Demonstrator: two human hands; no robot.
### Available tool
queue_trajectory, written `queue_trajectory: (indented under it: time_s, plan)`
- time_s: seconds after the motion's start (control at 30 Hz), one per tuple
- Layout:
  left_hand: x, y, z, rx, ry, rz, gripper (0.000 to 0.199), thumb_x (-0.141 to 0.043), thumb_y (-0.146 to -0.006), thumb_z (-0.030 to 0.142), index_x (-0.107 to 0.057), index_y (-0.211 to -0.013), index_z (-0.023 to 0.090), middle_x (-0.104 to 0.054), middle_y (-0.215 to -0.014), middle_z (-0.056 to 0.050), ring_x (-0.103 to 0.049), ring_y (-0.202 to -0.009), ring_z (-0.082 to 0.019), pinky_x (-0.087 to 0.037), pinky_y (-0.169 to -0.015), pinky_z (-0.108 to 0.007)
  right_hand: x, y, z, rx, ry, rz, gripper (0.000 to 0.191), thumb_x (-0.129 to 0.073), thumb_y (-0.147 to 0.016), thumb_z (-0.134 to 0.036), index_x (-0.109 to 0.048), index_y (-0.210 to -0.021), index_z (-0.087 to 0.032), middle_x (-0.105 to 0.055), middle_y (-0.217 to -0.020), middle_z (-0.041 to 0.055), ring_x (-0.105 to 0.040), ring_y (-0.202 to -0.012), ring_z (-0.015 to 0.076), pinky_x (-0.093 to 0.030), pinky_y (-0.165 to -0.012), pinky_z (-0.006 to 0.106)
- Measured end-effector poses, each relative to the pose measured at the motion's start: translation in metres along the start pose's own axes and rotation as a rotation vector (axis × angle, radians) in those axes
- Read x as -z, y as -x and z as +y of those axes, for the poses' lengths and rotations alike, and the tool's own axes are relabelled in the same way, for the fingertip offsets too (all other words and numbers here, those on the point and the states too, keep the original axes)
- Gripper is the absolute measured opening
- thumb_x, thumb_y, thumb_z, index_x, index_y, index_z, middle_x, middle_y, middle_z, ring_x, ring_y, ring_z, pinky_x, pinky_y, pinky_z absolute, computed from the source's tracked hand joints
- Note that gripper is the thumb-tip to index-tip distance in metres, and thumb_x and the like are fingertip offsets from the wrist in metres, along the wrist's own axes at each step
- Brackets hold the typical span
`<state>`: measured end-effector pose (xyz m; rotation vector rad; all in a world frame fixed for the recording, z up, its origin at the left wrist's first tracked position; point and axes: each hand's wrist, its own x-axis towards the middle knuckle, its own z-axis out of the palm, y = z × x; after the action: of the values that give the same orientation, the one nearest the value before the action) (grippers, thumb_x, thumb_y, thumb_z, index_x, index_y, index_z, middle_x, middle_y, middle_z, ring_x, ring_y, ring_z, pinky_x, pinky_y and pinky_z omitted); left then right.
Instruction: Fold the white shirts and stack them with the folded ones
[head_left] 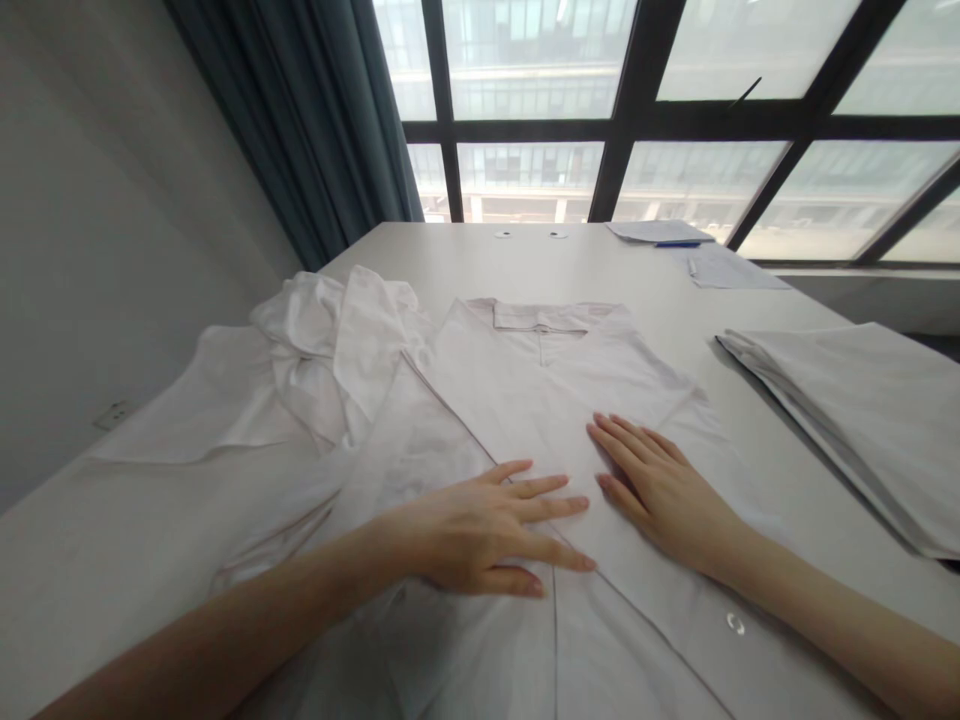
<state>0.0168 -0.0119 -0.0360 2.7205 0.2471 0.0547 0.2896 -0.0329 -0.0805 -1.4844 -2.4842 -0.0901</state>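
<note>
A white shirt-like garment (517,390) lies spread on the white table, its collar pointing toward the window. My left hand (480,530) rests on the middle of the garment with its fingers spread, across a long diagonal edge in the cloth. To its right, my right hand (660,490) lies flat on the garment, fingers stretched out and close together, the thumb slightly apart. The two hands do not touch. Neither holds anything. A crumpled heap of white cloth (322,350) lies at the garment's upper left.
At the right edge a folded white cloth (862,410) lies on something dark. Papers (660,232) with a blue pen (677,244) sit at the table's far right. Beyond the white table (450,255) are a dark curtain (322,120) and windows.
</note>
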Motion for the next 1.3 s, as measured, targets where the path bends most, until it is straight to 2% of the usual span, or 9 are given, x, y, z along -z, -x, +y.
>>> queue_trajectory:
  time_s: [0.13, 0.23, 0.43, 0.7, 1.03, 1.17, 1.3]
  plan:
    - [-0.002, -0.001, -0.007, 0.014, 0.038, 0.03, 0.047, -0.041, -0.102, 0.039, -0.038, -0.148, 0.033, -0.038, -0.155, -0.001, -0.03, -0.145, -0.021, -0.016, -0.121, -0.042, -0.001, 0.001, 0.001, -0.014, 0.034, 0.008, 0.051, -0.038, -0.099, -0.035, -0.043, -0.146, -0.015, -0.044, -0.151, 0.0118, -0.037, -0.141, 0.0235, -0.036, -0.112, 0.047]
    - [-0.006, 0.0, -0.016, 0.085, -0.016, 0.083, 0.047, -0.037, -0.103, 0.035, -0.035, -0.15, 0.03, -0.041, -0.153, -0.001, -0.033, -0.144, -0.017, -0.016, -0.12, -0.037, -0.001, 0.0, 0.0, -0.018, 0.046, 0.013, 0.052, -0.038, -0.098, -0.035, -0.043, -0.146, -0.016, -0.045, -0.15, 0.0116, -0.038, -0.14, 0.0236, -0.035, -0.112, 0.046]
    - [-0.014, 0.004, -0.032, 0.361, -0.259, 0.165, 0.047, -0.039, -0.102, 0.04, -0.037, -0.148, 0.031, -0.03, -0.159, -0.005, -0.026, -0.147, -0.023, -0.017, -0.118, -0.046, 0.0, -0.001, -0.002, -0.028, 0.05, -0.004, 0.052, -0.037, -0.099, -0.036, -0.043, -0.147, -0.017, -0.045, -0.15, 0.011, -0.039, -0.14, 0.0236, -0.036, -0.112, 0.046]
    - [-0.011, 0.007, -0.041, 0.541, -0.376, 0.153, 0.053, -0.04, -0.1, 0.049, -0.034, -0.15, 0.033, -0.026, -0.16, -0.008, -0.023, -0.148, -0.027, -0.019, -0.117, -0.052, 0.0, -0.001, -0.001, -0.04, 0.055, -0.051, 0.053, -0.033, -0.1, -0.038, -0.043, -0.146, -0.013, -0.042, -0.152, 0.0113, -0.037, -0.141, 0.0241, -0.035, -0.112, 0.048]
    - [-0.012, 0.008, -0.044, 0.579, -0.386, 0.183, 0.052, -0.039, -0.1, 0.05, -0.035, -0.149, 0.033, -0.028, -0.159, -0.007, -0.024, -0.148, -0.027, -0.02, -0.117, -0.054, 0.001, -0.001, -0.001, -0.045, 0.043, -0.049, 0.052, -0.033, -0.1, -0.038, -0.044, -0.145, -0.016, -0.043, -0.152, 0.0109, -0.037, -0.141, 0.0244, -0.034, -0.112, 0.048]
    - [-0.011, 0.007, -0.043, 0.588, -0.376, 0.172, 0.047, -0.036, -0.102, 0.042, -0.036, -0.149, 0.033, -0.029, -0.159, -0.007, -0.024, -0.148, -0.026, -0.019, -0.116, -0.055, 0.001, -0.001, -0.002, -0.039, 0.054, -0.055, 0.052, -0.032, -0.1, -0.038, -0.044, -0.145, -0.015, -0.043, -0.152, 0.0112, -0.037, -0.141, 0.0246, -0.035, -0.112, 0.048]
    - [-0.012, 0.007, -0.044, 0.57, -0.371, 0.21, 0.045, -0.031, -0.103, 0.033, -0.037, -0.148, 0.032, -0.031, -0.159, -0.006, -0.025, -0.147, -0.024, -0.018, -0.117, -0.053, 0.002, -0.001, -0.002, -0.036, 0.049, -0.047, 0.051, -0.033, -0.1, -0.037, -0.045, -0.145, -0.016, -0.043, -0.151, 0.012, -0.038, -0.141, 0.0248, -0.035, -0.111, 0.049]
